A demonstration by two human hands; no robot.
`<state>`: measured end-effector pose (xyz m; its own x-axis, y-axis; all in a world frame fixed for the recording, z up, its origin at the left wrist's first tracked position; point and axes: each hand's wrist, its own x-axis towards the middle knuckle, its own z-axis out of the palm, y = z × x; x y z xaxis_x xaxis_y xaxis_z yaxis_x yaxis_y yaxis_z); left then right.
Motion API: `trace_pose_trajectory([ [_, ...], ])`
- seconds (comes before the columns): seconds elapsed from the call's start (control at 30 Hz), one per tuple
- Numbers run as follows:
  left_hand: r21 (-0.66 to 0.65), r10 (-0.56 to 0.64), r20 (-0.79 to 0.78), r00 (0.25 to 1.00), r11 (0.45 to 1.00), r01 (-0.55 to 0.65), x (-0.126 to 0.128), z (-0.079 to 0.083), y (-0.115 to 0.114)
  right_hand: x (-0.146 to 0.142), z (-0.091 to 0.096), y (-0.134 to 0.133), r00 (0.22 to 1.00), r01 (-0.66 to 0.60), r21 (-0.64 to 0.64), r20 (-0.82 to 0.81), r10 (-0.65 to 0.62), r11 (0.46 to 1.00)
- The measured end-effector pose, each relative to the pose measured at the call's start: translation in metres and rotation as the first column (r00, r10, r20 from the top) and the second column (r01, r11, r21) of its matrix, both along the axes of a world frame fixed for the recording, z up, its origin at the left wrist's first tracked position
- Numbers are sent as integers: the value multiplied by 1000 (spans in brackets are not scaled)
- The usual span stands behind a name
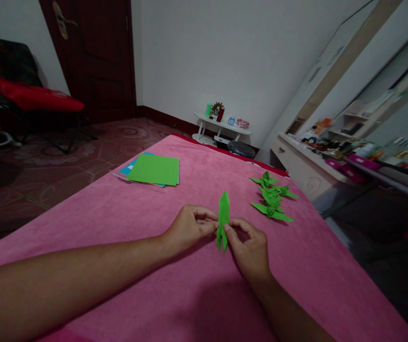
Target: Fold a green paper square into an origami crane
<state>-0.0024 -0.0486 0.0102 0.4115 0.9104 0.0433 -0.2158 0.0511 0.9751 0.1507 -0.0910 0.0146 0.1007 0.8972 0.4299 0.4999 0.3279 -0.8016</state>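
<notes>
A narrow piece of folded green paper is held upright above the pink cover, pointed at the top and split into two legs below. My left hand pinches its left edge between thumb and fingers. On the other edge, my right hand grips it, the thumb lying against the front near the split. Off to the right of my hands lie several folded green paper figures with pointed ends, grouped close together. Further left sits a stack of square paper, a green sheet on top and blue and orange edges showing.
The pink cover spreads under everything. Beyond its far edge stands a low white shelf with small items. A cluttered dressing table is at the right. A red folding chair and a dark door are at the left.
</notes>
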Motion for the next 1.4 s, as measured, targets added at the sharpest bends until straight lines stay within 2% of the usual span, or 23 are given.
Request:
trace_pose_trajectory([
  [0.07,122,28,-50,998,992,-21,0,3,-3,0,2,0,999,-5,12,-36,5,1000],
  [0.13,307,60,-111,992,951,-23,-1,8,-8,2,3,0,997,-12,61,-72,17,998],
  [0.23,616,156,-178,972,788,-14,-4,17,-16,6,0,-1,991,-38,169,-123,60,985],
  [0.33,747,232,-158,960,664,-38,-7,21,-21,9,-3,-2,977,-71,227,-179,113,971],
  [0.4,789,297,-120,947,608,-90,-7,22,-21,9,-4,-3,968,-95,236,-206,146,967],
  [0.47,808,318,-88,944,577,-119,-7,23,-21,9,-4,-4,961,-106,234,-224,160,966],
  [0.57,787,246,-72,966,610,-97,-7,24,-20,8,-6,-3,954,-86,201,-267,140,976],
  [0.7,673,143,-29,989,734,-86,-8,26,-18,8,-7,-3,934,-55,106,-345,89,993],
  [0.77,534,116,7,993,839,-102,-8,26,-16,7,-7,-4,921,-54,57,-383,72,997],
  [0.83,332,98,70,993,936,-116,-6,24,-12,7,-7,-4,904,-82,12,-420,79,997],
  [0.9,155,53,130,990,985,-73,-4,22,-8,6,-7,-5,886,-125,-16,-452,105,992],
  [0.97,65,-13,156,988,998,3,-3,19,-4,5,-7,-5,870,-169,-27,-474,136,985],
  [1.03,44,-51,162,986,998,44,-2,17,-1,4,-6,-6,861,-197,-26,-482,160,980],
  [1.13,80,-15,150,989,997,3,-1,15,0,2,-3,-6,890,-177,-20,-429,152,984],
  [1.27,207,98,40,994,973,-105,0,13,-2,0,-2,-6,957,-77,-10,-280,71,997],
  [1.4,406,178,-95,979,905,-125,1,14,-6,-2,-2,-3,985,13,13,-172,-11,1000],
])
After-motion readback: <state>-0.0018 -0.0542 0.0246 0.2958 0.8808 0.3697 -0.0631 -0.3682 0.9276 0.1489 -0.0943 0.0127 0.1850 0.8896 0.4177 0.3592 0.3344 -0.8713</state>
